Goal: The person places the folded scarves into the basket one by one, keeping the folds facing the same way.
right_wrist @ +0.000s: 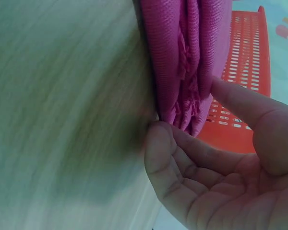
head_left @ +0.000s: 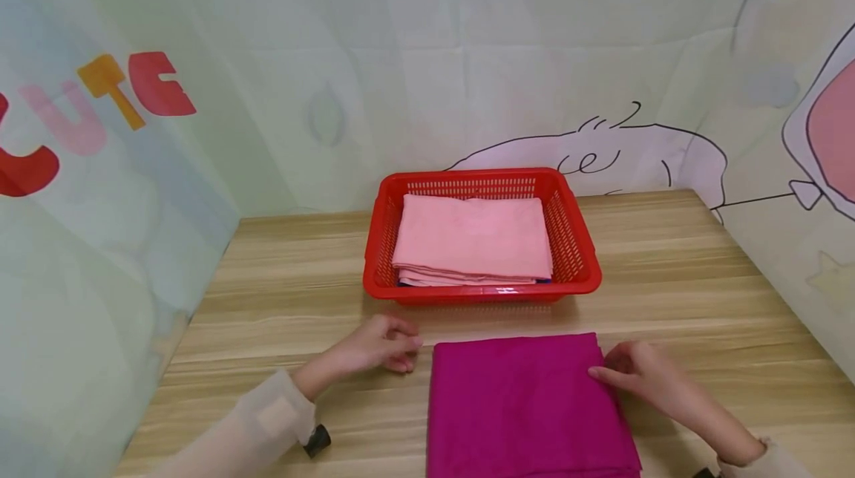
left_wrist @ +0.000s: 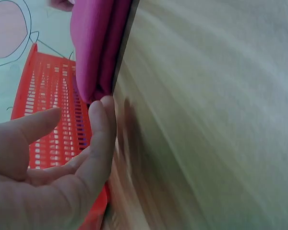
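A magenta cloth [head_left: 528, 404], folded into a thick rectangle, lies on the wooden table in front of the basket. My right hand [head_left: 651, 381] is at its far right corner, thumb over the top face. In the right wrist view the layered, frayed edge [right_wrist: 189, 72] sits between that thumb and the curled fingers [right_wrist: 158, 143]. My left hand [head_left: 381, 344] hovers just left of the cloth, its fingers loosely bent with nothing between them. From the left wrist, the fingertips [left_wrist: 103, 108] appear right by the cloth's folded end [left_wrist: 93, 57].
Behind the magenta cloth stands a red plastic basket [head_left: 481, 290] with slotted walls. Folded pink cloth [head_left: 474, 237] lies in it, over something dark blue that peeks out below. Printed fabric walls [head_left: 267, 92] border the table [head_left: 300, 263] at the back and both sides.
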A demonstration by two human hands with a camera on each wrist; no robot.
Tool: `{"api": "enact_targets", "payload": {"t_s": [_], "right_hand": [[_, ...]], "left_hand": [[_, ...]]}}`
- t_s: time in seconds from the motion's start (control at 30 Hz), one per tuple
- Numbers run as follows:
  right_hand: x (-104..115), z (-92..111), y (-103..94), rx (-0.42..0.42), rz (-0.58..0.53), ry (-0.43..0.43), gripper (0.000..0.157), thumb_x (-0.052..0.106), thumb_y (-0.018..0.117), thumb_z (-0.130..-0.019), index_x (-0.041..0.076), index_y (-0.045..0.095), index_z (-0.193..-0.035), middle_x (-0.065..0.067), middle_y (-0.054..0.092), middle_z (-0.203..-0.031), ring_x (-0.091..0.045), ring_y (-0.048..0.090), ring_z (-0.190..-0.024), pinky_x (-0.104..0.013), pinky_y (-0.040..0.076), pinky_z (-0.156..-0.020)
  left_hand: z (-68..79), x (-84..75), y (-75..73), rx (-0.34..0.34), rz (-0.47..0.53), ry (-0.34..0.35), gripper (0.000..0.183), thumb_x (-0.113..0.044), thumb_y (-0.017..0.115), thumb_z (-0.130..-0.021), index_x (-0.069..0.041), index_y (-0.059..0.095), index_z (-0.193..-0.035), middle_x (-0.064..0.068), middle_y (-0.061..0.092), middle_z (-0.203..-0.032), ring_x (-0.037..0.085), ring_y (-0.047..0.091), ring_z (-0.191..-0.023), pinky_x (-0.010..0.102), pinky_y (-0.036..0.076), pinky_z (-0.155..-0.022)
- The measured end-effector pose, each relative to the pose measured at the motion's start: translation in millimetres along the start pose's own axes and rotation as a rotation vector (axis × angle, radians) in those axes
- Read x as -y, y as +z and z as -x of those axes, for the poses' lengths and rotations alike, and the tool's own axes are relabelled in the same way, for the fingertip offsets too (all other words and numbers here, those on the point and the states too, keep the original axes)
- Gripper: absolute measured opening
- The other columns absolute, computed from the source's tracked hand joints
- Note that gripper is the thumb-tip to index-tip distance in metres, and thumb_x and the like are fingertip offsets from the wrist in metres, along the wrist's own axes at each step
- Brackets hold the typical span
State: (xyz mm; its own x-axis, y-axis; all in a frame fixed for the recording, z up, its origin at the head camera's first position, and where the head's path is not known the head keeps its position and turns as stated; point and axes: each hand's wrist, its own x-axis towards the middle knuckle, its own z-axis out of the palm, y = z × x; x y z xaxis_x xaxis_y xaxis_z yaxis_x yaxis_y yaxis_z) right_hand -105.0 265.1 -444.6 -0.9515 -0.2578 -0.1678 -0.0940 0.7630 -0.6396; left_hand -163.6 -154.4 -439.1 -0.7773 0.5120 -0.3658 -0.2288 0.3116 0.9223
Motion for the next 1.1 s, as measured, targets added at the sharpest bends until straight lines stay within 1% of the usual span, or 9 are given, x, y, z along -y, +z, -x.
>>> {"api": "enact_targets", "payload": {"t_s": [0.17, 0.27, 0.37, 0.53, 0.63, 0.77, 0.9, 0.97, 1.1], "right_hand": [[-3, -1, 0.2, -0.009, -0.021, -0.002, 0.025, 0.021, 0.079, -0.086, -0.003, 0.072, -0.086, 0.000, 0.067, -0.074, -0.008, 0.057, -0.066, -0.024, 0.049, -0.058], [-4, -1, 0.7, -0.015, -0.027, -0.010, 0.023, 0.020, 0.079, -0.085, -0.001, 0.071, -0.083, 0.002, 0.065, -0.070, -0.006, 0.053, -0.063, -0.023, 0.047, -0.056], [-5, -1, 2.1, -0.008, -0.041, -0.024, 0.021, 0.021, 0.078, -0.086, 0.003, 0.070, -0.078, 0.005, 0.061, -0.066, -0.004, 0.048, -0.059, -0.022, 0.043, -0.052], [-6, -2, 6.2, 0.008, -0.054, -0.038, 0.028, 0.023, 0.077, -0.087, 0.011, 0.064, -0.066, 0.010, 0.049, -0.058, -0.001, 0.037, -0.052, -0.019, 0.032, -0.048], [-6, -1, 7.3, 0.035, -0.075, -0.020, 0.031, 0.025, 0.076, -0.088, 0.011, 0.062, -0.064, 0.010, 0.045, -0.057, -0.002, 0.034, -0.052, -0.019, 0.029, -0.048], [-7, -1, 8.1, 0.063, -0.095, -0.010, 0.037, 0.025, 0.075, -0.089, 0.011, 0.058, -0.061, 0.010, 0.038, -0.055, -0.003, 0.030, -0.052, -0.019, 0.024, -0.048], [-8, 0, 9.7, 0.047, -0.090, -0.049, 0.040, 0.024, 0.075, -0.089, 0.013, 0.053, -0.058, 0.013, 0.034, -0.055, -0.001, 0.027, -0.051, -0.018, 0.021, -0.048], [-9, 0, 10.7, 0.036, -0.088, -0.072, 0.041, 0.023, 0.075, -0.089, 0.014, 0.051, -0.057, 0.014, 0.032, -0.055, 0.000, 0.026, -0.052, -0.018, 0.021, -0.048], [-10, 1, 12.2, 0.028, -0.102, -0.088, 0.042, 0.021, 0.075, -0.089, 0.014, 0.049, -0.057, 0.015, 0.031, -0.055, 0.001, 0.025, -0.052, -0.017, 0.021, -0.048]], "left_hand": [[-0.6, 1.3, 8.5, 0.048, 0.020, -0.019, 0.035, -0.004, 0.060, -0.099, 0.021, 0.052, -0.121, 0.020, 0.069, -0.092, 0.018, 0.070, -0.071, 0.039, 0.062, -0.071], [-0.8, 2.7, 14.7, 0.063, 0.031, -0.030, 0.033, -0.004, 0.061, -0.098, 0.020, 0.054, -0.120, 0.020, 0.070, -0.088, 0.018, 0.069, -0.069, 0.039, 0.062, -0.070], [-0.2, 3.5, 20.0, 0.073, 0.039, -0.026, 0.033, -0.003, 0.061, -0.098, 0.021, 0.054, -0.120, 0.022, 0.070, -0.086, 0.018, 0.069, -0.067, 0.039, 0.062, -0.068], [-0.2, 4.6, 25.4, 0.077, 0.058, -0.034, 0.034, -0.002, 0.062, -0.097, 0.022, 0.053, -0.119, 0.021, 0.070, -0.086, 0.018, 0.069, -0.068, 0.039, 0.062, -0.068], [0.0, 5.7, 27.1, 0.071, 0.073, -0.033, 0.032, 0.000, 0.062, -0.096, 0.022, 0.054, -0.118, 0.019, 0.070, -0.086, 0.018, 0.069, -0.068, 0.039, 0.062, -0.069], [1.7, 6.9, 29.5, 0.063, 0.088, -0.057, 0.023, 0.000, 0.064, -0.096, 0.018, 0.060, -0.108, 0.016, 0.070, -0.080, 0.015, 0.068, -0.065, 0.037, 0.062, -0.067], [3.8, 9.0, 31.9, 0.077, 0.095, -0.082, 0.014, -0.002, 0.065, -0.095, 0.011, 0.065, -0.095, 0.009, 0.066, -0.072, 0.013, 0.067, -0.063, 0.037, 0.062, -0.067], [4.8, 9.7, 33.2, 0.083, 0.098, -0.088, 0.013, -0.003, 0.065, -0.096, 0.008, 0.066, -0.090, 0.007, 0.065, -0.071, 0.013, 0.067, -0.063, 0.036, 0.062, -0.067], [5.9, 11.4, 35.6, 0.085, 0.111, -0.104, 0.015, -0.004, 0.066, -0.095, 0.002, 0.064, -0.082, 0.006, 0.063, -0.071, 0.012, 0.065, -0.061, 0.036, 0.062, -0.066]]}}
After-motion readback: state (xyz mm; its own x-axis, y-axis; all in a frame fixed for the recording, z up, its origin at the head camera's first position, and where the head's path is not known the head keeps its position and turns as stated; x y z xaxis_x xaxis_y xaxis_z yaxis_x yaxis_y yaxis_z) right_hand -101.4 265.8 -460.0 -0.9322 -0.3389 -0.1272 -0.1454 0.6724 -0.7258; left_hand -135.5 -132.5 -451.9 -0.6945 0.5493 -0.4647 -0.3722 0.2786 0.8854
